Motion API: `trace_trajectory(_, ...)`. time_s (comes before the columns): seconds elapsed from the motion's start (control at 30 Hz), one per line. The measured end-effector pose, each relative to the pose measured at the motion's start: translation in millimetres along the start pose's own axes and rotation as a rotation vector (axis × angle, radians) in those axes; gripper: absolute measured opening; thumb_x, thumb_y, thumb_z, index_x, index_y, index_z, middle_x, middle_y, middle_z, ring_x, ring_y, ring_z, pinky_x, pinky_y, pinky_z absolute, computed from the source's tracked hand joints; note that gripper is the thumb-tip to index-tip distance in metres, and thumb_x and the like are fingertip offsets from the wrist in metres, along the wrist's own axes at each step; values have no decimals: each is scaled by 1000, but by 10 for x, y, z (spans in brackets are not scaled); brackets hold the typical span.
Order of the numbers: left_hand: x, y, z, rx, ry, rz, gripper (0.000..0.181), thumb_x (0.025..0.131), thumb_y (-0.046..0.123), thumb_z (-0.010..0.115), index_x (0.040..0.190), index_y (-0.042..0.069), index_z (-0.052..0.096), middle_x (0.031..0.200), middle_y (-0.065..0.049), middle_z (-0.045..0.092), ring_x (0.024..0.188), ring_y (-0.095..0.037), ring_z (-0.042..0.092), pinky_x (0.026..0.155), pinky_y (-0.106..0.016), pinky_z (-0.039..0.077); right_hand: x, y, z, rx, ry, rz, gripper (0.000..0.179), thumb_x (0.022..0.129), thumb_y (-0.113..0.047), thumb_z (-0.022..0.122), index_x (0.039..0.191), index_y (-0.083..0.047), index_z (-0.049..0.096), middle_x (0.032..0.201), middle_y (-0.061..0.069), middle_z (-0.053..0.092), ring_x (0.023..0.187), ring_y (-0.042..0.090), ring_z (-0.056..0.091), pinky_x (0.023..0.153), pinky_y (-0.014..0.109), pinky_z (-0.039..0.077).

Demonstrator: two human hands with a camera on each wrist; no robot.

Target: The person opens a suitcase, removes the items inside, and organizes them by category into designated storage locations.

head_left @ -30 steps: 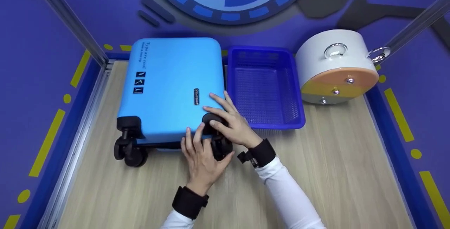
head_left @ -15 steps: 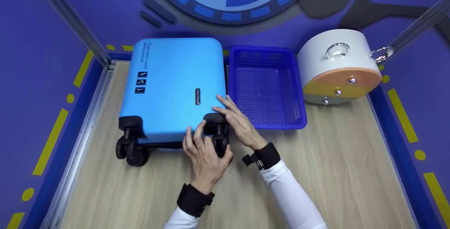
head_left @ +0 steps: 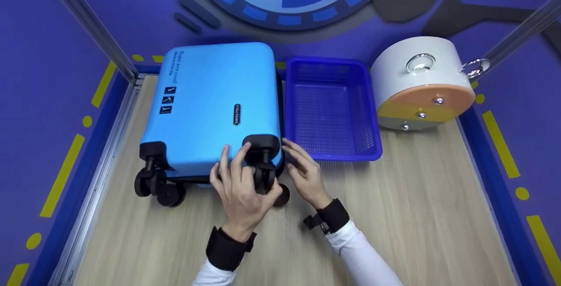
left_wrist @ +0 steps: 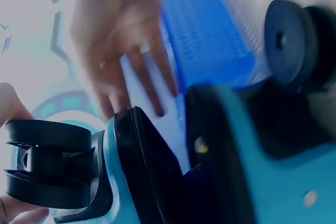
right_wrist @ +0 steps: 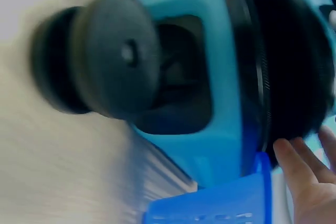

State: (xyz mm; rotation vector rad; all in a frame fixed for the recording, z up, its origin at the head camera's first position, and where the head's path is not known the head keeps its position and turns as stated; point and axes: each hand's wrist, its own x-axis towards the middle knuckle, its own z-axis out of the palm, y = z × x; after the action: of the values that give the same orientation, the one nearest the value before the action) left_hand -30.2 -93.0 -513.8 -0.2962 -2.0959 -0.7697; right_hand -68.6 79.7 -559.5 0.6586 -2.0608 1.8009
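A light blue suitcase (head_left: pixel 206 84) lies flat with black corner wheels toward me. My left hand (head_left: pixel 243 196) grips the upper half's right front caster wheel (head_left: pixel 265 176), thumb on one side and fingers on the other. That wheel (left_wrist: pixel 50 163) sits between fingertips in the left wrist view. A dark gap with zipper edges separates the two halves there. My right hand (head_left: pixel 309 176) is beside the suitcase's right front corner, fingers extended; in the right wrist view its fingertips (right_wrist: pixel 283 148) are at the gap's edge. The lower half's wheel (right_wrist: pixel 118 56) is near the tabletop.
A blue plastic basket (head_left: pixel 377 145) stands right of the suitcase, close to its side. Farther right is a white rounded drawer box (head_left: pixel 403 62) with coloured front and metal rings. Blue panels (head_left: pixel 307 42) wall in the wooden surface (head_left: pixel 394 216).
The suitcase's upper half has lifted and shifted slightly left, uncovering a lower wheel. My left hand moved left with the upper wheel. My right hand came off the top corner toward me.
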Motion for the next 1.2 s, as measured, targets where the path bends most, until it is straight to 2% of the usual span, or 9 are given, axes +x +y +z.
trace_trajectory(0.17,171,-48,-179,-9,69,14,34,74,30,77,75,3,57,142,-16,63,136,-53,49,103,-75,30,-191,249,47,-144,11,-104,51,84,27,60,131,10,64,136,28,63,124,43,62,99,38,56)
trace_trajectory(0.4,428,-183,-455,-29,185,43,38,78,32,77,81,-2,61,137,-20,65,129,-50,58,101,-74,39,-351,384,49,-378,-128,-241,43,84,12,65,125,0,71,133,19,67,130,41,58,112,43,45)
trace_trajectory(0.57,610,-276,-603,-111,315,46,37,77,26,78,85,-6,62,131,-27,65,121,-47,63,106,-53,48,-406,440,38,-487,-206,-277,38,87,5,73,123,-6,73,134,15,66,138,41,52,111,47,47)
trace_trajectory(0.63,681,-306,-649,-151,366,32,38,76,24,79,86,-8,62,130,-29,64,121,-45,63,107,-42,49,-414,454,41,-503,-207,-272,36,89,2,75,123,-8,73,134,13,66,138,40,52,110,47,48)
trace_trajectory(0.7,742,-332,-694,-179,401,15,40,77,25,80,89,-9,63,129,-30,63,121,-44,63,105,-37,50,-419,467,50,-509,-194,-262,33,91,-1,76,123,-10,74,132,11,67,138,39,52,108,46,49)
trace_trajectory(0.8,831,-368,-755,-210,452,-6,47,82,31,82,96,-10,64,129,-30,63,122,-43,62,106,-41,51,-422,484,67,-510,-173,-257,32,92,-1,76,122,-11,75,127,9,69,137,38,53,107,45,51)
trace_trajectory(0.93,933,-436,-855,-198,522,-48,58,87,45,81,103,-9,66,126,-29,64,119,-43,63,105,-50,51,-425,508,101,-504,-155,-253,30,93,0,73,121,-11,76,121,8,69,137,39,53,108,45,50)
trace_trajectory(1.1,1032,-533,-1004,-225,601,-132,69,85,51,83,104,-14,66,112,-26,73,109,-46,69,104,-55,51,-427,520,127,-463,-143,-237,28,93,4,71,116,-10,77,115,9,69,133,45,54,113,45,45)
trace_trajectory(1.2,1085,-596,-1092,-283,639,-192,78,82,55,85,106,-16,65,108,-25,75,108,-44,71,105,-54,51,-425,515,141,-442,-136,-233,27,94,6,70,115,-9,77,113,13,68,130,50,55,115,45,43)
